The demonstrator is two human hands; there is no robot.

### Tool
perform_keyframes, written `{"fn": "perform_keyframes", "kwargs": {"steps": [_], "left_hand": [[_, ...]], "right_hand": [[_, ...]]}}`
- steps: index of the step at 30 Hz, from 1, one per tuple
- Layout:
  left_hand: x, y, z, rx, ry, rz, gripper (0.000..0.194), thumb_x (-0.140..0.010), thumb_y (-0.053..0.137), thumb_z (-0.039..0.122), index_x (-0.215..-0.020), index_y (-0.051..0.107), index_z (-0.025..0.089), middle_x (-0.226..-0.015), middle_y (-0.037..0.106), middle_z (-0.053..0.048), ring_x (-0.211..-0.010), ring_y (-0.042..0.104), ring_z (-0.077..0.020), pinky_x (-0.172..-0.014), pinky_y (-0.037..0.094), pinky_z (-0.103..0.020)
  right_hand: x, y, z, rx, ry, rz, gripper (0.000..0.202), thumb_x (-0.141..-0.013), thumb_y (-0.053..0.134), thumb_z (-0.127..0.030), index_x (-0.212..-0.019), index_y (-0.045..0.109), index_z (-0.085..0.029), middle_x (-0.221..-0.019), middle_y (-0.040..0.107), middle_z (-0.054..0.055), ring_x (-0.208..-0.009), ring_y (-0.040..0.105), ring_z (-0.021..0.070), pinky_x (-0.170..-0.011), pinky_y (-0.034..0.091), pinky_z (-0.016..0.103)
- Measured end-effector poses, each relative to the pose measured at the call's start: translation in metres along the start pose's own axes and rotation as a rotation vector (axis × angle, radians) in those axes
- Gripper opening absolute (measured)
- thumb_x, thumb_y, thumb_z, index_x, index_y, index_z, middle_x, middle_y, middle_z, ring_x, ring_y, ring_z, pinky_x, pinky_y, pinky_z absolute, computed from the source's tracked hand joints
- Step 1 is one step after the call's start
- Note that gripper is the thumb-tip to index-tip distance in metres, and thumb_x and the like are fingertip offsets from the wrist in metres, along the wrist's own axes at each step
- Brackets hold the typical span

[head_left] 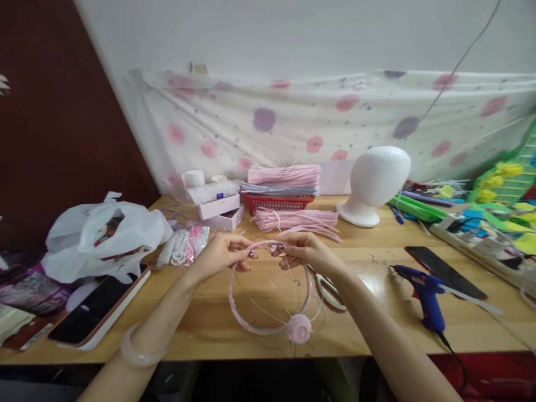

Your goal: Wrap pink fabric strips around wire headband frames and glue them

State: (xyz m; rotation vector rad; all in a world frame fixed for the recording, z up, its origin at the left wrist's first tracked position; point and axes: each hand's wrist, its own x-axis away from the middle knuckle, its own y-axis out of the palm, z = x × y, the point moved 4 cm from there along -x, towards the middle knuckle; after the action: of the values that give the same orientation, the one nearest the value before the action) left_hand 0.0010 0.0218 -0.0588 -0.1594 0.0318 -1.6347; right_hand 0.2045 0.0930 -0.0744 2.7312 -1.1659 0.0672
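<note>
My left hand and my right hand pinch the far side of a pink wrapped hoop, with a short span of it between my fingertips. On the hoop's near right side sits a pink rolled flower. Thin wires stick out around the flower and across the ring. Scissors lie partly hidden behind my right wrist. Beyond my hands rests a bundle of pink fuzzy stems.
A white foam head stands at the back right. A blue glue gun, a dark phone and a power strip lie right. A red basket holds more stems. Left are a plastic bag, white boxes and another phone.
</note>
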Motion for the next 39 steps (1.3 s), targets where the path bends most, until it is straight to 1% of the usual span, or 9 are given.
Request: {"fn": "perform_keyframes", "kwargs": {"steps": [5, 11, 16, 20, 25, 28, 33, 36, 39], "left_hand": [[-0.002, -0.001, -0.006, -0.04, -0.006, -0.057, 0.03, -0.069, 0.086, 0.033, -0.09, 0.076, 0.014, -0.094, 0.08, -0.01, -0.056, 0.07, -0.0118, -0.057, 0.057, -0.023], [-0.003, -0.001, -0.013, -0.057, -0.013, -0.154, 0.043, -0.075, 0.083, 0.04, -0.108, 0.074, 0.015, -0.103, 0.08, -0.012, -0.062, 0.072, -0.0141, -0.059, 0.056, -0.025], [-0.006, -0.007, -0.019, -0.021, -0.028, -0.243, 0.048, -0.079, 0.08, 0.045, -0.118, 0.072, 0.017, -0.11, 0.078, -0.013, -0.063, 0.071, -0.0134, -0.058, 0.055, -0.025], [-0.013, -0.013, -0.035, 0.035, -0.07, -0.305, 0.055, -0.072, 0.086, 0.045, -0.115, 0.074, 0.014, -0.102, 0.079, -0.015, -0.055, 0.064, -0.0104, -0.057, 0.054, -0.026], [-0.02, -0.015, -0.058, 0.099, -0.096, -0.276, 0.051, -0.069, 0.089, 0.04, -0.11, 0.076, 0.013, -0.095, 0.08, -0.013, -0.054, 0.06, -0.0082, -0.056, 0.05, -0.024], [-0.022, -0.016, -0.063, 0.127, -0.112, -0.252, 0.046, -0.071, 0.087, 0.035, -0.11, 0.076, 0.013, -0.095, 0.08, -0.012, -0.054, 0.06, -0.0085, -0.056, 0.049, -0.024], [-0.025, -0.022, -0.07, 0.209, -0.147, -0.208, 0.04, -0.077, 0.083, 0.03, -0.113, 0.074, 0.015, -0.1, 0.079, -0.011, -0.062, 0.06, -0.0082, -0.062, 0.049, -0.022], [-0.027, -0.023, -0.078, 0.253, -0.179, -0.233, 0.041, -0.069, 0.087, 0.023, -0.108, 0.076, 0.014, -0.1, 0.079, -0.012, -0.069, 0.064, -0.0112, -0.065, 0.05, -0.024], [-0.029, -0.022, -0.085, 0.285, -0.206, -0.252, 0.04, -0.064, 0.088, 0.019, -0.102, 0.077, 0.014, -0.101, 0.079, -0.012, -0.065, 0.063, -0.0107, -0.062, 0.051, -0.025]], "right_hand": [[0.0, -0.005, 0.01, -0.008, -0.001, 0.0, 0.032, -0.073, 0.087, -0.034, -0.098, 0.079, -0.015, -0.092, 0.078, 0.007, -0.061, 0.071, 0.0114, -0.053, 0.061, 0.022], [0.001, -0.008, 0.021, -0.055, 0.007, -0.007, 0.034, -0.071, 0.088, -0.037, -0.097, 0.079, -0.015, -0.084, 0.077, 0.005, -0.059, 0.068, 0.01, -0.052, 0.059, 0.02], [-0.002, -0.009, 0.027, -0.101, 0.059, -0.017, 0.028, -0.077, 0.084, -0.032, -0.1, 0.078, -0.015, -0.085, 0.078, 0.005, -0.056, 0.068, 0.0083, -0.051, 0.058, 0.017], [-0.007, -0.011, 0.036, -0.127, 0.129, -0.058, 0.02, -0.084, 0.076, -0.025, -0.1, 0.076, -0.013, -0.085, 0.079, 0.008, -0.054, 0.068, 0.0086, -0.049, 0.057, 0.016], [-0.013, -0.012, 0.046, -0.168, 0.199, -0.115, 0.016, -0.09, 0.068, -0.017, -0.104, 0.074, -0.013, -0.088, 0.08, 0.008, -0.051, 0.067, 0.0062, -0.047, 0.056, 0.013], [-0.016, -0.014, 0.052, -0.199, 0.218, -0.123, 0.016, -0.092, 0.067, -0.017, -0.106, 0.073, -0.013, -0.09, 0.08, 0.008, -0.053, 0.068, 0.0061, -0.05, 0.057, 0.012], [-0.017, -0.022, 0.061, -0.254, 0.223, -0.087, 0.014, -0.091, 0.069, -0.02, -0.101, 0.075, -0.012, -0.086, 0.078, 0.006, -0.059, 0.071, 0.0087, -0.059, 0.063, 0.018], [-0.016, -0.027, 0.068, -0.282, 0.221, -0.058, 0.013, -0.087, 0.073, -0.016, -0.098, 0.076, -0.011, -0.078, 0.075, 0.003, -0.052, 0.065, 0.0062, -0.055, 0.062, 0.017], [-0.016, -0.029, 0.074, -0.306, 0.223, -0.022, 0.011, -0.085, 0.074, -0.013, -0.095, 0.076, -0.011, -0.075, 0.072, 0.001, -0.044, 0.056, 0.0026, -0.047, 0.056, 0.013]]}}
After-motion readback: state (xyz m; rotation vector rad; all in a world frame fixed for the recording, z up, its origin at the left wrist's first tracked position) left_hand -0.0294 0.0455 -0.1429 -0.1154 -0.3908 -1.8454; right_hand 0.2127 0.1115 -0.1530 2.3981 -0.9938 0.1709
